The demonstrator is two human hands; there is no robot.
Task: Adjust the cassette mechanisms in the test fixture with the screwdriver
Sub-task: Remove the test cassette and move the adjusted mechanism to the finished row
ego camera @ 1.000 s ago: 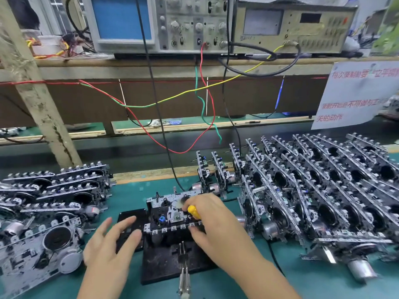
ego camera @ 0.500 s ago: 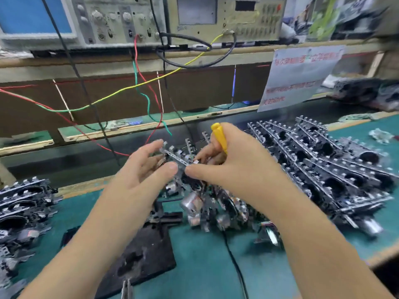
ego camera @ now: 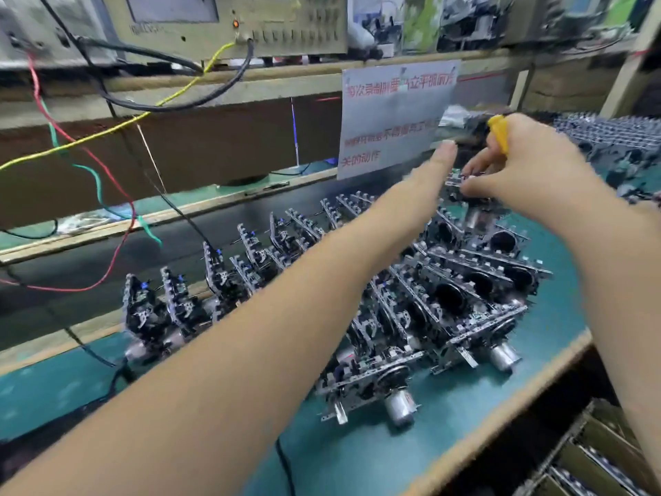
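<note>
Your right hand [ego camera: 529, 177] pinches one cassette mechanism [ego camera: 465, 189] at upper right, the yellow screwdriver [ego camera: 499, 132] tucked in; your left hand [ego camera: 425, 187] is relaxed beside it. Many mechanisms [ego camera: 447, 298] probably wait.

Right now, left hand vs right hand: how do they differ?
The right hand has its fingers curled, pinching a cassette mechanism held above the pile and keeping the yellow screwdriver tucked in its grip; the left hand has straight fingers and holds no tool. Blur hides whether the left hand touches the mechanism. The right hand sits farther right and nearer the shelf sign. Both are bare and stretched out over the stacked mechanisms.
</note>
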